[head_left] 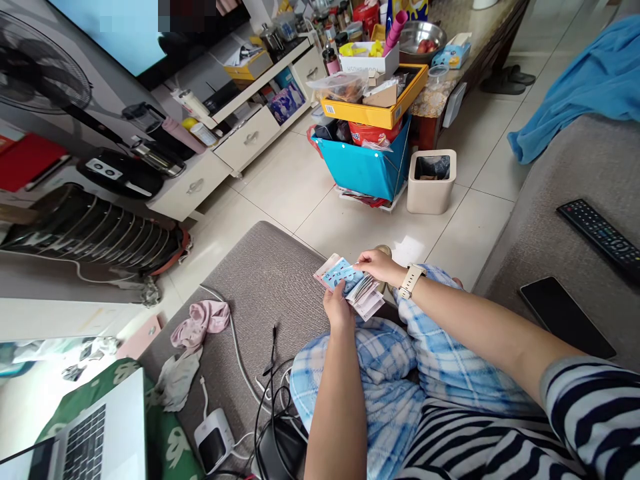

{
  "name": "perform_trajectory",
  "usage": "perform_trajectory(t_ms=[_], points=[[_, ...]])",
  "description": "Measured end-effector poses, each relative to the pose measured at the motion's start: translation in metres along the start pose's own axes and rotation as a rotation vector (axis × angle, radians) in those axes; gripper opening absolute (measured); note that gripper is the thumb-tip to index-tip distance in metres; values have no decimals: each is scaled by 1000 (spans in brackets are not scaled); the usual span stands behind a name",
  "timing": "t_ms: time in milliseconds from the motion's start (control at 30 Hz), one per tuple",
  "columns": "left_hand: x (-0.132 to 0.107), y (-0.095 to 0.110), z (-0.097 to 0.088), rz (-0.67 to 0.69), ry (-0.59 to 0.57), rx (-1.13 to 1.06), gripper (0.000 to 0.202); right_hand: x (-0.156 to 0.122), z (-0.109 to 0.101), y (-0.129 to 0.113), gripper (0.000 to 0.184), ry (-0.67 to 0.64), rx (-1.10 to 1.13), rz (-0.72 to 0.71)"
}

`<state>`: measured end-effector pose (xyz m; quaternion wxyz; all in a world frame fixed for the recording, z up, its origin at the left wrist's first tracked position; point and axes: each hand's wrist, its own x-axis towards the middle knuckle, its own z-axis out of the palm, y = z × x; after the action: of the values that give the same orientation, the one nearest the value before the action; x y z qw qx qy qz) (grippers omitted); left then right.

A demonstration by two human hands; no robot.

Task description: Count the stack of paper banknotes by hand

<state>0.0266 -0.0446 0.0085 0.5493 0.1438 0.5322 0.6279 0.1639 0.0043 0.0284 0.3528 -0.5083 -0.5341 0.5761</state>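
Note:
In front of my crossed legs I hold a small blue patterned booklet or wallet [339,272], with pale paper slips [367,297] fanning out of its lower right side. I cannot tell exactly what the slips are. My left hand [339,305] grips it from below, thumb across the blue face. At its upper right edge, my right hand [381,265] pinches with the fingertips, a cream watch [412,281] on that wrist. The pinched edge is partly hidden by the fingers. Blue plaid trousers [380,380] cover my legs just below the hands.
The grey sofa seat [265,287] holds tangled cables [273,380], a white charger [214,437] and a pink cloth [205,323]. A laptop [100,433] lies at lower left. To the right are a phone [567,317] and a remote [603,233]. Beyond stand a bin [432,193] and a blue storage box [365,167].

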Motion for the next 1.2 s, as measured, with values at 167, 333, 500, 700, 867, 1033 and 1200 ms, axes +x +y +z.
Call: perform_trajectory(t_ms=[167,333,500,700,867,1033,1200], points=[[-2,1,1,-7,9,-1,20,1,0,2,24,-19,-34,-42],[0,0,1,-8,57,-24,17,2,0,3,24,-28,-28,-33],[4,0,-1,-76,76,-56,21,3,0,6,22,-39,-5,-39],[5,-1,0,-79,100,-95,21,2,1,4,22,-61,52,5],[5,-1,0,-62,105,-77,20,1,3,4,21,-76,137,35],[4,-1,-1,-38,84,-55,20,2,4,5,20,-82,187,12],[1,2,4,-85,89,-109,21,2,3,5,20,-96,191,21]])
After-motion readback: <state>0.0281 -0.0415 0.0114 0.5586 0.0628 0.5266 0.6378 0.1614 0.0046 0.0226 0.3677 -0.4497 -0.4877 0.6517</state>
